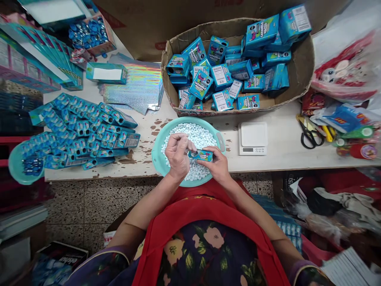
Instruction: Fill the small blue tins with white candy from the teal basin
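Note:
Over a turquoise basin [160,171] full of small white candies [199,171], my right hand [218,163] grips a small blue candy box [204,155] between thumb and fingers. The box lies sideways, its printed face turned up toward me. My left hand [177,155] is at the box's left end, with its fingers curled together. Whatever those fingers hold, if anything, is hidden by the hand.
Behind the basin stands a cardboard carton [208,112] of blue candy boxes. Many small blue boxes [89,131] cover the left side, near a turquoise bowl [14,165] of blue pieces. To the right are a white scale [253,137] and black-handled scissors [309,135].

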Motion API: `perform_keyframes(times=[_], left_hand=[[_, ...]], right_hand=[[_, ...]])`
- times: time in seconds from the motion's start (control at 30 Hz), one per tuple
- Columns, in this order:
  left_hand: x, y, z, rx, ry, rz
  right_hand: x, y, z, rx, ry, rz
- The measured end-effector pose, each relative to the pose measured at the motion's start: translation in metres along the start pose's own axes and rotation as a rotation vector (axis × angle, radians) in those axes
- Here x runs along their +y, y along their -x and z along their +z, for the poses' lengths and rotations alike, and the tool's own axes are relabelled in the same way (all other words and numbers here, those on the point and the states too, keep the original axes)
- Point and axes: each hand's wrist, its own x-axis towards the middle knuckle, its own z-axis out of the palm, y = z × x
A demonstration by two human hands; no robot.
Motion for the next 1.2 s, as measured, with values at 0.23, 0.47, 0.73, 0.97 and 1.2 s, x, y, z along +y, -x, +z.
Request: perform_keyframes(times=[0.23, 0.47, 0.73, 0.97, 1.2], left_hand=[[-0.010, 0.005, -0.001, 0.005, -0.075, -0.022], [-0.007, -0.012, -0.009, 0.065, -0.031, -0.069], [-0.085, -0.052, -0.070, -0.149, -1.098, 0.088], [-0.112, -0.042, -0.042, -0.389, -1.686, 0.053], [-0.102, -0.040, -0.047, -0.436, -1.507, -0.219]], right_hand=[[-0.001, -0.004, 0.004, 0.004, 0.010, 0.034], [0.014, -0.006, -0.006, -0.025, -0.225, 0.167], [0.009, 0.005, -0.048, -0.009, -0.269, 0.157], [0.048, -0.032, -0.154, 0.669, -0.024, 0.075], [0.064, -0.059, -0.182, 0.712, 0.250, -0.005]])
